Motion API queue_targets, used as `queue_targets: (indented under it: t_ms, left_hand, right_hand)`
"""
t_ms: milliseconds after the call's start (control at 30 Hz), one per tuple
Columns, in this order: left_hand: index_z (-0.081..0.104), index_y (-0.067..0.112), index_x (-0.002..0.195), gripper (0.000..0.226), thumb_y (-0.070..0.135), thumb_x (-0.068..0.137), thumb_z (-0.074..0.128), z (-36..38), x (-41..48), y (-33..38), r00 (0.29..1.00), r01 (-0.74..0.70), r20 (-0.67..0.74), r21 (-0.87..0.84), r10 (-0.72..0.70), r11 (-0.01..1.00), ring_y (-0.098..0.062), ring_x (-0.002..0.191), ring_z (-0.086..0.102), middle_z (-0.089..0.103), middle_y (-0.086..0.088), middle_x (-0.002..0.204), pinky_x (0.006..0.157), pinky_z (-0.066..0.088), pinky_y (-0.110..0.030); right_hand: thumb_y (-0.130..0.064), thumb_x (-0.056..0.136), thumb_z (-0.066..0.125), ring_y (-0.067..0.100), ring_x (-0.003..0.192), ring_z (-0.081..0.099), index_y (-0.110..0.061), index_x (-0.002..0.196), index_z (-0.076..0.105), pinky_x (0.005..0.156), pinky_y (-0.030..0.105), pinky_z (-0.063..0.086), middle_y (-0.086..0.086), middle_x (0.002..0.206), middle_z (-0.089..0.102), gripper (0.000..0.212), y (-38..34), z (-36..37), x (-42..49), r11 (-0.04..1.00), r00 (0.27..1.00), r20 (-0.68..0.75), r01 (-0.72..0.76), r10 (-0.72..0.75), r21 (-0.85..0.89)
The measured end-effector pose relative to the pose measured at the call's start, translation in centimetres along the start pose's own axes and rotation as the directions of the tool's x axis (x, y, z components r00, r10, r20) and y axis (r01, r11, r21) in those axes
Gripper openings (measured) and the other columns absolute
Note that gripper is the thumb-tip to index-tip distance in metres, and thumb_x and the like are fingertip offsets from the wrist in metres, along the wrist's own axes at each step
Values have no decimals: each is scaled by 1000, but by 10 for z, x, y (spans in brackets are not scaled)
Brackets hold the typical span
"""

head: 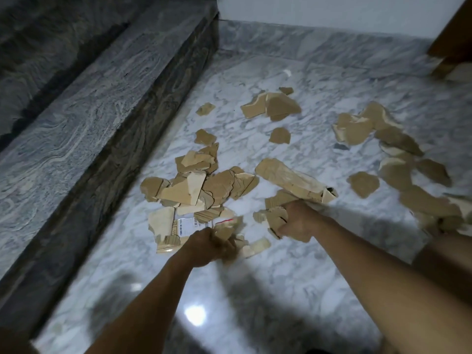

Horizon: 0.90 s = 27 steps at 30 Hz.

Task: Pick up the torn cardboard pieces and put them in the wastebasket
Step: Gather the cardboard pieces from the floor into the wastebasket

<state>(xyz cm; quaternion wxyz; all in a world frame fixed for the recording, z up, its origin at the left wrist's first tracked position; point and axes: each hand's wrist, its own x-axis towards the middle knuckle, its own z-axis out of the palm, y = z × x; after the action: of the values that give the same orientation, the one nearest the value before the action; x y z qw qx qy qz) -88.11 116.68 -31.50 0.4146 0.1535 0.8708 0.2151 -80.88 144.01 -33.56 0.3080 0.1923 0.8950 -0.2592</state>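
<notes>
Several torn brown cardboard pieces lie scattered on a white marble floor [293,277]. One heap [194,185] sits at the left, a long folded strip [288,178] in the middle, and a trail of pieces [398,149] at the right. My left hand [209,245] is closed around a small bunch of cardboard scraps [226,232] near a piece with a white shipping label [186,223]. My right hand [298,221] grips a wad of cardboard pieces [274,217] just below the long strip. No wastebasket is in view.
A dark grey stone step [107,103] runs along the left, rising above the floor. A white wall [332,11] closes the far side. A brown wooden furniture corner [452,47] stands at the top right. My knee [441,264] shows at the right edge.
</notes>
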Motion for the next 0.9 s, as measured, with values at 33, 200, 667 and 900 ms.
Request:
queue_targets:
  t_ms: [33,200,667,900]
  left_hand:
    - [67,12,107,42,41,77,74,3,-2,0,1000,-6,-23,39,7,999,-20,89,67,70,0,96,73,53,-31]
    - [37,11,137,101,72,61,62,11,0,4,996,92,-13,252,-91,963,-32,118,51,46,-15,131,94,46,-37]
    - [39,26,129,77,53,67,74,42,8,-3,983,-67,-109,529,146,846,-25,113,47,47,-4,125,89,51,-44]
    - [34,23,140,90,75,71,57,44,-1,-21,948,-180,-169,408,268,895,-26,118,41,33,-5,133,92,51,-44]
  right_hand:
    - [-49,54,81,21,97,67,-19,111,65,84,37,58,1,106,70,67,2,-7,2,1000,998,62,-20,19,17]
    - [-56,54,90,22,107,60,-19,122,58,94,40,54,-1,119,63,83,1,-49,3,997,973,219,-57,66,-50]
    - [-41,71,84,33,142,20,-21,139,31,102,54,37,9,148,30,88,-21,14,5,976,948,-236,-199,215,93]
    - [-41,69,85,41,144,12,-23,139,25,103,55,40,18,154,9,94,-23,14,6,964,933,-245,-259,265,57]
